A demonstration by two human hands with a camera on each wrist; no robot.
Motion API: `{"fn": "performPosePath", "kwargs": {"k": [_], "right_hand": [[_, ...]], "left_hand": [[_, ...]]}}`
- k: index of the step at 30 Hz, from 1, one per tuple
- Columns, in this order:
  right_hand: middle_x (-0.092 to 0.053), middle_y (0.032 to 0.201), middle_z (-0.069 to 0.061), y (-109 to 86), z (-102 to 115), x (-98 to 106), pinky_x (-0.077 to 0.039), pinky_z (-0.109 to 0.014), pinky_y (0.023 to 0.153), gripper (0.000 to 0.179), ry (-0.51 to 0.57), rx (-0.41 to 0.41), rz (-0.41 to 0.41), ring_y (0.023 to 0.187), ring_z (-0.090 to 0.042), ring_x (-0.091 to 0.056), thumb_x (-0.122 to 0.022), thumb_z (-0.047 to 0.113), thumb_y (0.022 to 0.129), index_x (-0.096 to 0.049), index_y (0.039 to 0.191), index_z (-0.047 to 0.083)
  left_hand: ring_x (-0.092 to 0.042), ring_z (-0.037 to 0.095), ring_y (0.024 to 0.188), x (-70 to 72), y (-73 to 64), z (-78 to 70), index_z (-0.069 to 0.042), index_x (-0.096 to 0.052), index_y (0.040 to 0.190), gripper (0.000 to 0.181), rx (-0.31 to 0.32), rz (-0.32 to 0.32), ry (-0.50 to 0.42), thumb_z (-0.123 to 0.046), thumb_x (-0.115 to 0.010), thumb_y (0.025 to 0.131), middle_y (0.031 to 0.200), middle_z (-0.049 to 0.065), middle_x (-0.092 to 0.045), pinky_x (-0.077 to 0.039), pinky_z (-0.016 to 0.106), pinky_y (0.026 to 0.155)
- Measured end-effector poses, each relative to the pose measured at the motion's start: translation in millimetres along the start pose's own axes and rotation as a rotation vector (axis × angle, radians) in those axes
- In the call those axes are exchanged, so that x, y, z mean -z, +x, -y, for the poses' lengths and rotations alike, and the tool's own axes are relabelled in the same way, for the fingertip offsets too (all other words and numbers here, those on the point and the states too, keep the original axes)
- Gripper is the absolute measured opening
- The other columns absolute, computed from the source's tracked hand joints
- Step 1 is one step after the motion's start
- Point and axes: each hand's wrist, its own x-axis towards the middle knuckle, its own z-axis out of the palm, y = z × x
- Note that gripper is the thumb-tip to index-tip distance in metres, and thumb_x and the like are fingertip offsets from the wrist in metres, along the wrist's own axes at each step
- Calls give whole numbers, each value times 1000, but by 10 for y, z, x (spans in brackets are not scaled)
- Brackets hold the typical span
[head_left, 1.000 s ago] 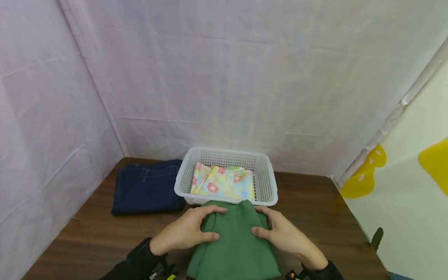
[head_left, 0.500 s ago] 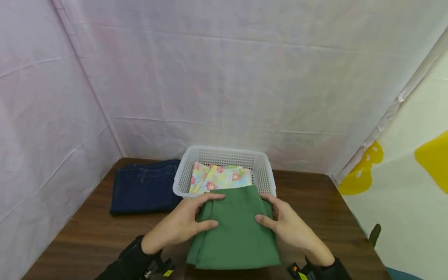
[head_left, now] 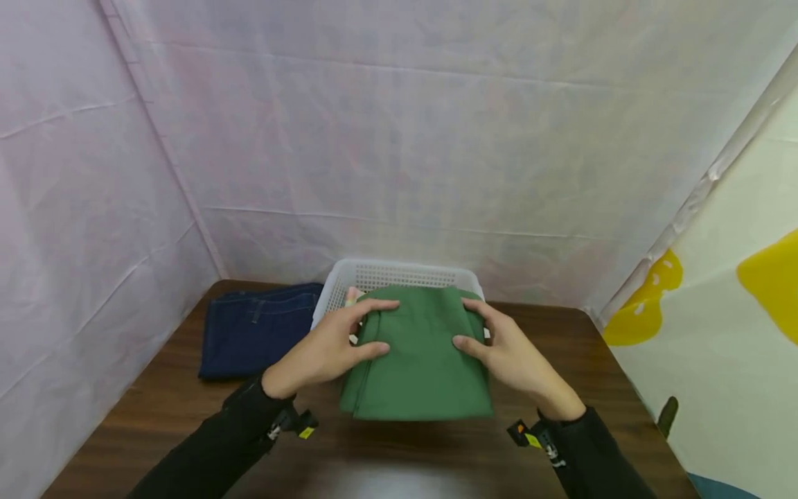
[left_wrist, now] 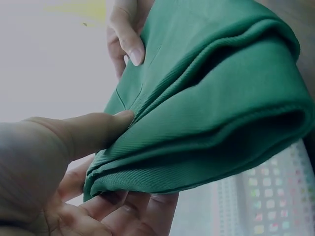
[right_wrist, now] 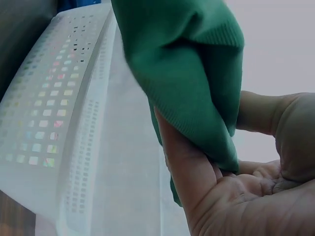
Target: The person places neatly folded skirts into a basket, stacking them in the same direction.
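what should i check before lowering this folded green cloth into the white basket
1. Both hands hold the cloth: ok. The left hand and right hand grip the green cloth at its sides, thumbs on top.
2. Fold intact: ok. The layers stay stacked in the left wrist view.
3. Cloth over the basket: partly. Its far edge covers the white basket; the near part hangs over the table.
4. Room in the basket: cannot tell. The cloth hides the inside.
5. Jeans clear of the path: ok. The folded jeans lie left of the basket.
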Motion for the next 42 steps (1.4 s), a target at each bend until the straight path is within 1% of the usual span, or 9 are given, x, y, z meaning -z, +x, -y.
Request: {"fn": "performPosePath", "kwargs": {"k": [7,13,17,23,30,34,37,40,42], "right_hand": [[-44,144,-7,335,27,91,-58,-41,78,70,-43,-48,-24,114,-27,-60,-69,23,99,-29,157,27],[-32,155,-13,671,32,188,-54,-42,90,75,-124,-62,-10,131,-34,-45,-65,13,100,-21,160,21],[-26,159,-13,908,-3,219,-51,-42,95,75,-160,-105,-36,136,-35,-40,-64,11,101,-20,161,20],[-28,157,-19,1249,-145,215,-52,-44,93,75,-149,-174,-29,136,-37,-40,-62,6,100,-20,161,16],[-22,160,-20,1380,-357,166,-56,-43,80,78,-140,-295,80,130,-37,-47,-65,5,99,-19,161,16],[-23,160,-23,1364,-425,163,-54,-43,76,77,-149,-302,151,101,-29,-58,-65,4,98,-20,160,11],[-27,158,-25,1323,-442,163,-54,-42,82,71,-215,-277,188,106,-29,-58,-64,9,100,-24,158,6],[-32,155,-26,1263,-449,164,-53,-43,90,64,-309,-228,189,125,-35,-52,-63,17,102,-30,155,2],[-36,153,-24,1208,-449,161,-49,-46,99,60,-355,-181,175,134,-38,-44,-62,21,103,-34,153,1]], "left_hand": [[-58,12,106,157,308,122,-32,-39,153,67,-1,-34,86,-24,-73,96,142,-4,-48,-54,30,80],[-61,20,105,280,629,269,-30,-40,153,66,75,-38,79,-22,-72,96,138,3,-51,-56,34,78],[-59,26,112,327,843,379,-28,-41,153,64,109,-45,85,-18,-71,97,142,7,-48,-56,38,78],[-47,36,130,358,1041,531,-25,-43,153,62,143,-30,132,-13,-69,98,154,9,-38,-52,45,91],[-41,41,135,254,1065,711,-21,-44,152,61,235,51,147,-9,-69,98,156,14,-35,-50,43,82],[-61,36,96,218,1049,784,-16,-43,152,60,273,113,197,-14,-69,98,145,19,-48,-50,40,68],[-60,33,76,239,1003,818,-13,-45,151,56,324,158,249,-22,-68,100,137,21,-55,-48,38,58],[-62,33,108,283,911,832,-11,-50,146,51,326,164,268,-27,-67,100,138,22,-54,-53,39,73],[-59,36,114,311,832,829,-10,-53,143,47,303,143,260,-27,-65,101,137,19,-55,-53,43,84]]}}
